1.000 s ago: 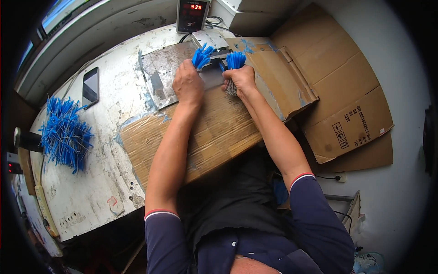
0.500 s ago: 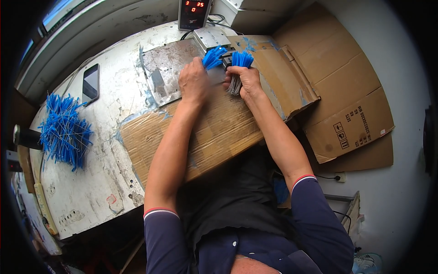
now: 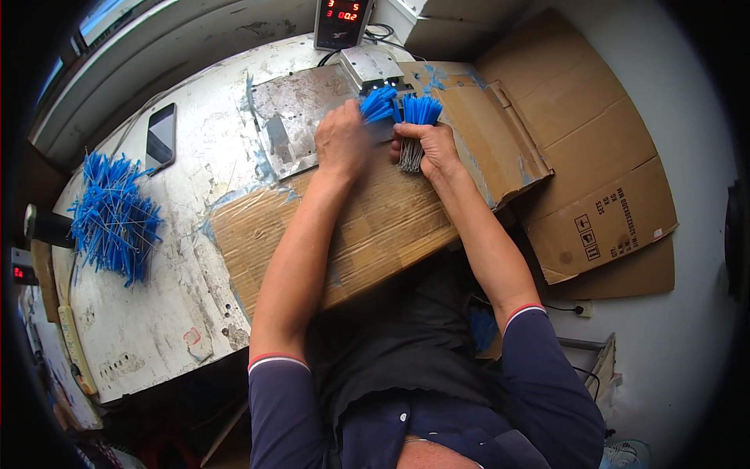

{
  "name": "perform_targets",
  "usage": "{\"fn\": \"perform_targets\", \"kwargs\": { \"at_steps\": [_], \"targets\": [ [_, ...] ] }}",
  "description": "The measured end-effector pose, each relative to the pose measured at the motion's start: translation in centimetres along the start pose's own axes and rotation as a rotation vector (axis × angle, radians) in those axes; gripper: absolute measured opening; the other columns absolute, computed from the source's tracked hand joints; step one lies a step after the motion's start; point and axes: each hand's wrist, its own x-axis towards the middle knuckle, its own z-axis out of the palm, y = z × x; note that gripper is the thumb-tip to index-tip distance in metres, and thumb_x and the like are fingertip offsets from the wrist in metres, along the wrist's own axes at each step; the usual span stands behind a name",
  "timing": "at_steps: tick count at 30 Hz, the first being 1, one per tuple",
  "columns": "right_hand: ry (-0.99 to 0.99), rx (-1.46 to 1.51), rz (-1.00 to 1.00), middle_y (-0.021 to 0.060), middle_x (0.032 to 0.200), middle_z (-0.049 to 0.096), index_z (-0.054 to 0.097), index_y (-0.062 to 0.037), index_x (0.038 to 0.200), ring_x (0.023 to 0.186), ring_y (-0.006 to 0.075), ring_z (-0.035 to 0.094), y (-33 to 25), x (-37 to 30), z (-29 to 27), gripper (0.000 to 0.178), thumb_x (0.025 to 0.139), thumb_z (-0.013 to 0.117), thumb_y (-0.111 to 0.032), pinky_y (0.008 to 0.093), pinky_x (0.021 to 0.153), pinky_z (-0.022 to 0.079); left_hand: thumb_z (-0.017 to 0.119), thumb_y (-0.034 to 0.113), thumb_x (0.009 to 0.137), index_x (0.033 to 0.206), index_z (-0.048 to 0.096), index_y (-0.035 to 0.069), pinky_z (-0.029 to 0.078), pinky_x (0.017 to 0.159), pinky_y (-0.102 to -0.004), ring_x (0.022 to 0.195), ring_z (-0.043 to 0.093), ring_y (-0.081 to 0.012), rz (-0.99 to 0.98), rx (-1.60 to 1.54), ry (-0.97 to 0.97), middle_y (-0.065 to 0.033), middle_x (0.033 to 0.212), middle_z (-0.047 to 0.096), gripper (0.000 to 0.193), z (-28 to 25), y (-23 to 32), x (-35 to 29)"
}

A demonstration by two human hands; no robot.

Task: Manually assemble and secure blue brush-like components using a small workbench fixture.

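My right hand [image 3: 434,147] is closed around an upright bundle of blue-tipped wires [image 3: 420,111], with the blue ends above the fist and the bare metal ends hanging below. To its left, my left hand [image 3: 341,139] is closed on a smaller bunch of blue-tipped wires [image 3: 378,104], which fans out to the right from its fingers. Part of that hand is smeared by motion. Both hands are above the cardboard near a small metal device [image 3: 370,66]. A large loose pile of blue-tipped wires [image 3: 117,215] lies at the left on the worn white table [image 3: 183,313].
A metal plate [image 3: 301,109] lies left of the device, with a red digital display [image 3: 341,23] behind. Flattened cardboard [image 3: 344,250] covers the table's front edge. A phone [image 3: 161,137] rests near the pile. A cardboard box [image 3: 488,129] and a big carton sheet [image 3: 582,141] stand at right.
The lit figures on the display differ. Both hands keep nearly the same places, each with its bunch; the whole view has shifted slightly.
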Motion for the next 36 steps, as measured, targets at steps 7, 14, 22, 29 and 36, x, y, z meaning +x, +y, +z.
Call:
{"fn": "perform_targets", "kwargs": {
  "at_steps": [7, 14, 22, 29, 36],
  "targets": [
    [0.008, -0.035, -0.018, 0.0151, 0.073, 0.068, 0.066, 0.0057, 0.082, 0.058, 0.0254, 0.069, 0.1, 0.0, -0.3, 0.007, 0.080, 0.072, 0.003, 0.0402, 0.049, 0.061, 0.059, 0.000, 0.081, 0.095, 0.060, 0.004, 0.053, 0.077, -0.0476, 0.085, 0.067, -0.0369, 0.053, 0.081, -0.018, -0.0172, 0.086, 0.067, 0.015, 0.4, -0.1, -0.1],
    [-0.066, -0.077, -0.035, 0.0138, 0.074, 0.068, 0.065, 0.0053, 0.087, 0.058, 0.0231, 0.069, 0.1, -1.5, 0.7, 0.008, 0.082, 0.070, 0.001, 0.0391, 0.049, 0.061, 0.060, 0.009, 0.094, 0.101, 0.061, 0.006, 0.053, 0.071, -0.0499, 0.083, 0.070, -0.0397, -0.181, -0.121, 0.091, -0.0181, 0.084, 0.070, 0.008, 0.3, 0.2, 0.4],
    [-0.174, -0.114, -0.081, 0.0131, 0.076, 0.068, 0.064, 0.0040, 0.089, 0.058, 0.0224, 0.068, 0.7, -2.5, 2.2, 0.008, 0.086, 0.068, -0.003, 0.0390, 0.050, 0.061, 0.066, 0.018, 0.098, 0.106, 0.063, 0.008, 0.053, 0.065, -0.0409, 0.070, 0.069, -0.0313, -0.155, -0.396, 0.151, -0.0133, 0.080, 0.070, 0.013, 1.7, -0.3, 0.5],
    [-0.113, -0.013, -0.113, 0.0136, 0.076, 0.068, 0.064, 0.0049, 0.089, 0.058, 0.0230, 0.069, 1.9, -2.6, 2.7, 0.009, 0.087, 0.067, -0.004, 0.0392, 0.049, 0.061, 0.067, 0.018, 0.099, 0.101, 0.065, 0.006, 0.049, 0.052, -0.0302, 0.056, 0.061, -0.0109, -0.285, -0.561, 0.107, -0.0044, 0.070, 0.067, 0.012, 1.8, -0.6, 0.7],
    [0.068, 0.103, -0.101, 0.0137, 0.080, 0.070, 0.064, 0.0023, 0.091, 0.062, 0.0263, 0.070, 2.2, -2.1, 2.1, 0.011, 0.085, 0.068, -0.006, 0.0427, 0.055, 0.061, 0.065, 0.014, 0.100, 0.100, 0.065, 0.003, 0.048, 0.052, -0.0281, 0.059, 0.061, -0.0101, -0.312, -0.629, 0.182, -0.0038, 0.072, 0.065, 0.011, 1.4, -0.4, 0.9]
  ]
}}
